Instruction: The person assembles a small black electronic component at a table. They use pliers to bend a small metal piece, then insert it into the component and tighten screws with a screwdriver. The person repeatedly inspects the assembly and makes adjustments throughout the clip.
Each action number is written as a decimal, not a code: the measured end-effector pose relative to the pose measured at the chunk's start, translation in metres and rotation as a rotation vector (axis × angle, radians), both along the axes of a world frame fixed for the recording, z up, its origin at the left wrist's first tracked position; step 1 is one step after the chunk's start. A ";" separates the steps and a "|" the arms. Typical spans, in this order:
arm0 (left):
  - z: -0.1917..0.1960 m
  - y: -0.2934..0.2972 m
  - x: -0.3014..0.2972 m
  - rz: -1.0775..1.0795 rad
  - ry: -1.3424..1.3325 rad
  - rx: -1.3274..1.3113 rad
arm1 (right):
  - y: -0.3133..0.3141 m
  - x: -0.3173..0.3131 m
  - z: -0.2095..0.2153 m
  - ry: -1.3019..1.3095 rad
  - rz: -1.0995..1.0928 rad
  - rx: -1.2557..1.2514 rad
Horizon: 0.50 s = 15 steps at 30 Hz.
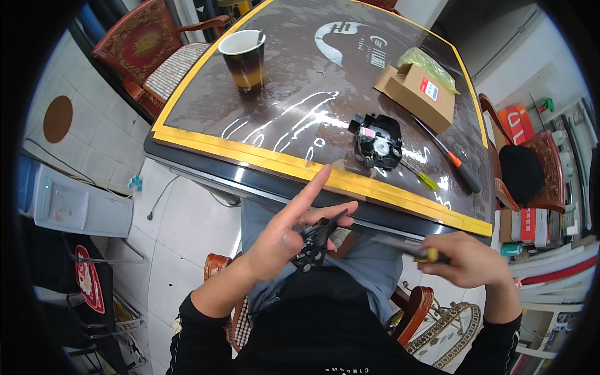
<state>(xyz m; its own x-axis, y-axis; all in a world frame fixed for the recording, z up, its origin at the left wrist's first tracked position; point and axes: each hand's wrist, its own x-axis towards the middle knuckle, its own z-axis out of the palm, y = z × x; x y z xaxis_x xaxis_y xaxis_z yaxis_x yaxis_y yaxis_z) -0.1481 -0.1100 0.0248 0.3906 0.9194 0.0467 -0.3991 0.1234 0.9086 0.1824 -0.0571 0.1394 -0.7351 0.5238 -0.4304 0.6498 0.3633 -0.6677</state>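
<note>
My left hand [275, 245] holds a small black mechanical part [312, 247] over my lap, just off the table's front edge. Its thumb and lower fingers grip the part while the index finger points out straight. My right hand [470, 259] is closed round the black and yellow handle of a screwdriver [430, 255]. The shaft points left toward the part, apart from it and smeared by motion. On the table near the front edge lies a larger black assembly [379, 142] with a pale round piece in its middle.
Beside the assembly lie a thin tool with a yellow-green handle [427, 180] and an orange and black screwdriver [461, 167]. Behind them sits an open cardboard box [420, 94] with bubble wrap [431, 62]. A paper cup [245, 62] stands at the far left. Yellow tape [262, 156] borders the tabletop.
</note>
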 end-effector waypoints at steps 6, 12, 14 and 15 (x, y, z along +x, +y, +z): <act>0.005 -0.002 0.006 -0.202 0.067 -0.110 | -0.002 -0.038 -0.022 -0.318 0.289 0.147; 0.010 -0.009 0.014 -0.174 0.231 0.099 | -0.010 -0.047 -0.031 -0.203 0.406 0.421; 0.010 -0.010 0.016 -0.182 0.197 0.079 | -0.011 -0.047 -0.031 -0.163 0.427 0.549; 0.010 -0.010 0.017 -0.182 0.188 0.072 | -0.012 -0.047 -0.031 -0.141 0.434 0.620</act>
<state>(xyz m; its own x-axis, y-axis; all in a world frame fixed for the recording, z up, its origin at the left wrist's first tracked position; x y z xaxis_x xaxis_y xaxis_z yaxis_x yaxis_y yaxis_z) -0.1311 -0.1198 0.0351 0.5569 0.8304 0.0205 -0.2002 0.1102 0.9735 0.1357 -0.0688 0.1082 -0.8899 0.3772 -0.2565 0.4274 0.8860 -0.1801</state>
